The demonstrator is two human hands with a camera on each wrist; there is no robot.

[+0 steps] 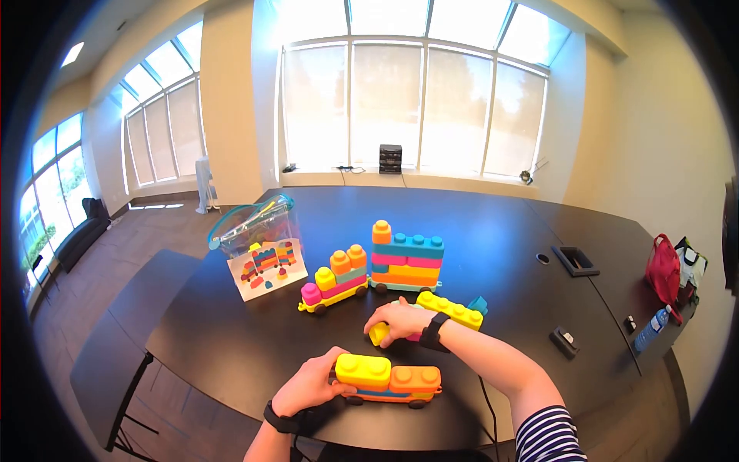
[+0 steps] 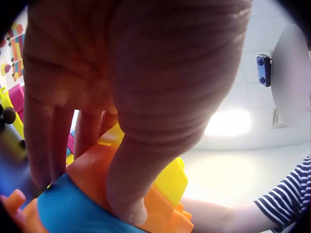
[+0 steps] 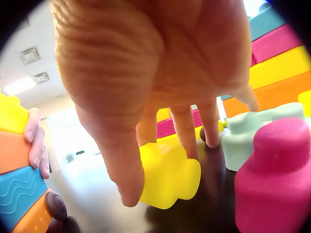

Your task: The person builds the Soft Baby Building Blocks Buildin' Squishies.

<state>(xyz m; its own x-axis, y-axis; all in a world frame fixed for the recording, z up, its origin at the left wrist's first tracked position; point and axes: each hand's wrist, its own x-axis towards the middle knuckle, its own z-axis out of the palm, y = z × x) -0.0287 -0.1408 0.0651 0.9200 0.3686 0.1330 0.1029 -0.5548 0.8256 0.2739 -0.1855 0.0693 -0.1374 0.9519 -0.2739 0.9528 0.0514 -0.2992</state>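
Note:
My left hand (image 1: 312, 381) grips the left end of a toy train car (image 1: 392, 397) with dark wheels. On the car's blue layer (image 2: 73, 208) sit orange blocks (image 1: 416, 377), with a big yellow block (image 1: 362, 369) on top at the left. Behind it, my right hand (image 1: 399, 319) pinches a small yellow block (image 3: 167, 174) between thumb and fingers, low over the table. Close by that hand are a magenta block (image 3: 277, 184), a pale green block (image 3: 238, 145) and a long yellow block (image 1: 450, 309). My right forearm partly hides this group.
Two block-built wagons stand further back, a low one (image 1: 335, 290) and a tall one (image 1: 406, 269). A clear bag (image 1: 269, 223) with a picture card (image 1: 267, 271) is at the left. On the right lie a small black device (image 1: 565, 343), a water bottle (image 1: 653, 329) and a red bag (image 1: 662, 269).

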